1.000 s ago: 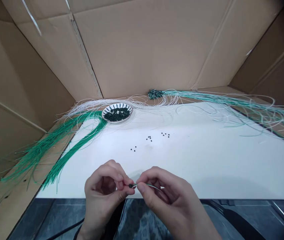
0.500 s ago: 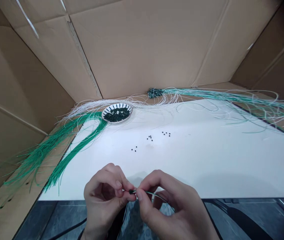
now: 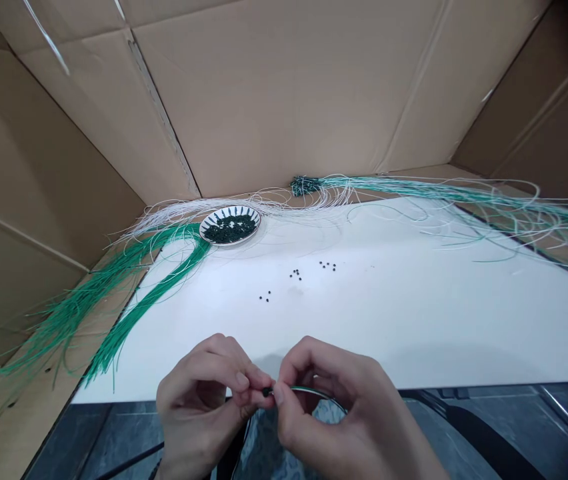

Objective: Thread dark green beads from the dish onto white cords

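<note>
At the front edge of the white table my left hand [image 3: 209, 393] is closed, thumb and forefinger pinching a tiny black connector piece [image 3: 267, 392]. Right beside it, my right hand [image 3: 339, 400] pinches thin green and white wires [image 3: 321, 393], which curve back under its palm. The two hands' fingertips nearly meet at the black piece. Whether the wire ends sit inside it is hidden by the fingers. Beyond the hands, several loose black pieces [image 3: 296, 274] lie in small groups on the tabletop.
A striped dish [image 3: 206, 221] of black pieces stands at the back left. Green wires [image 3: 149, 303] and white wires [image 3: 164, 212] lie around it. Along the back right runs a wire bundle [image 3: 414, 187] with dark ends [image 3: 306, 186]. Cardboard walls [image 3: 289, 93] enclose the white table [image 3: 414, 307].
The view has shifted slightly. Both hands keep their pinch, and the fingertips have drawn closer around the black piece, with less wire showing between them.
</note>
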Demonstrator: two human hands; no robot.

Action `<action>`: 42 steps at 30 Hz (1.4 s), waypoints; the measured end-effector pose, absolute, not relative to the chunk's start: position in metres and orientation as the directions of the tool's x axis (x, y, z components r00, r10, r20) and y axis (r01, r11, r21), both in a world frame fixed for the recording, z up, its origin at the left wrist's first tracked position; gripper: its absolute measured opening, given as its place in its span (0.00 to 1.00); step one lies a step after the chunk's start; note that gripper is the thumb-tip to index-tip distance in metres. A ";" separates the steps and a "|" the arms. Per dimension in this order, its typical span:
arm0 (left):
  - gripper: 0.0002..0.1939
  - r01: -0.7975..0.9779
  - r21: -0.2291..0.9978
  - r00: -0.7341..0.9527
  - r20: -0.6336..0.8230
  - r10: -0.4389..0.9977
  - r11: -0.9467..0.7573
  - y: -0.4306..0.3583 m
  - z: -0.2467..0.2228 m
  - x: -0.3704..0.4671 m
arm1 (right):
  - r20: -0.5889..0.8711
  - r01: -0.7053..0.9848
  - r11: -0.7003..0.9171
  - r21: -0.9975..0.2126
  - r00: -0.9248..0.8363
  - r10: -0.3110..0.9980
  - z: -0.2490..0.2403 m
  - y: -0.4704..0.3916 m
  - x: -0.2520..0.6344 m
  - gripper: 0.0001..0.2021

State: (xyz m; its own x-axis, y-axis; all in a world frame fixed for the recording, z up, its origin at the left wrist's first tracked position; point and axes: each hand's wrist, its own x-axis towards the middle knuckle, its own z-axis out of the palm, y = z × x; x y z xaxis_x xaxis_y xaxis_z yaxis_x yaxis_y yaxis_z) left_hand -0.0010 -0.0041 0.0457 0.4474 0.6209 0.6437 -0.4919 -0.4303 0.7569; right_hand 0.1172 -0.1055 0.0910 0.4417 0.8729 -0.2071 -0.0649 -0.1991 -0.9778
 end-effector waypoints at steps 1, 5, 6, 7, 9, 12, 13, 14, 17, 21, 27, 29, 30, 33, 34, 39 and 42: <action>0.09 -0.490 0.756 0.450 0.646 0.616 -0.435 -0.004 0.046 -0.001 | -0.209 -0.060 -0.203 -0.977 0.435 0.876 0.091 -0.106 0.118 0.03; 0.08 -0.478 0.764 0.454 0.638 0.622 -0.434 -0.005 0.046 0.000 | -0.220 -0.093 -0.199 -0.976 0.422 0.879 0.091 -0.107 0.121 0.03; 0.08 -0.474 0.766 0.452 0.634 0.628 -0.433 -0.006 0.046 0.001 | -0.225 -0.110 -0.197 -0.974 0.427 0.876 0.091 -0.107 0.121 0.03; 0.08 -0.473 0.766 0.447 0.635 0.630 -0.435 -0.006 0.046 0.001 | -0.230 -0.129 -0.193 -0.973 0.432 0.872 0.090 -0.107 0.120 0.03; 0.09 -0.474 0.765 0.437 0.634 0.637 -0.436 -0.007 0.044 0.003 | -0.247 -0.183 -0.184 -0.966 0.439 0.864 0.089 -0.108 0.119 0.03; 0.08 -0.481 0.762 0.421 0.634 0.648 -0.433 -0.007 0.040 0.005 | -0.262 -0.268 -0.152 -0.951 0.442 0.858 0.085 -0.107 0.118 0.05; 0.08 -0.482 0.762 0.416 0.633 0.653 -0.432 -0.006 0.039 0.006 | -0.261 -0.286 -0.140 -0.948 0.445 0.856 0.084 -0.107 0.118 0.06; 0.08 -0.483 0.763 0.412 0.631 0.657 -0.429 -0.006 0.037 0.006 | -0.258 -0.298 -0.129 -0.946 0.451 0.854 0.083 -0.106 0.117 0.07; 0.09 -0.493 0.766 0.410 0.623 0.666 -0.413 -0.004 0.034 0.007 | -0.249 -0.316 -0.104 -0.943 0.462 0.851 0.081 -0.104 0.116 0.08; 0.09 -0.514 0.767 0.429 0.618 0.659 -0.384 -0.003 0.032 0.007 | -0.243 -0.321 -0.095 -0.942 0.460 0.854 0.081 -0.103 0.116 0.08; 0.14 -0.492 0.792 0.454 0.588 0.669 -0.362 -0.002 0.031 0.005 | -0.259 -0.292 -0.147 -0.945 0.396 0.881 0.079 -0.105 0.121 0.06; 0.14 -0.450 0.826 0.471 0.543 0.695 -0.340 0.000 0.032 0.005 | -0.234 -0.255 -0.140 -0.957 0.384 0.893 0.074 -0.103 0.125 0.06; 0.13 -0.410 0.858 0.481 0.493 0.725 -0.311 0.001 0.031 0.006 | -0.217 -0.236 -0.133 -0.963 0.378 0.900 0.070 -0.100 0.128 0.06; 0.13 -0.256 0.951 0.499 0.283 0.819 -0.173 0.007 0.027 0.009 | -0.195 -0.181 -0.137 -0.974 0.363 0.911 0.053 -0.088 0.137 0.07; 0.13 -0.212 0.969 0.496 0.216 0.841 -0.124 0.010 0.024 0.009 | -0.199 -0.162 -0.149 -0.975 0.363 0.910 0.046 -0.082 0.140 0.07; 0.10 -0.056 0.997 0.473 -0.013 0.881 0.045 0.028 0.004 0.013 | -0.240 -0.078 -0.228 -0.971 0.368 0.898 0.015 -0.058 0.149 0.06; 0.11 0.006 0.994 0.454 -0.098 0.885 0.107 0.034 0.000 0.015 | -0.269 -0.061 -0.264 -0.962 0.337 0.902 0.006 -0.052 0.151 0.06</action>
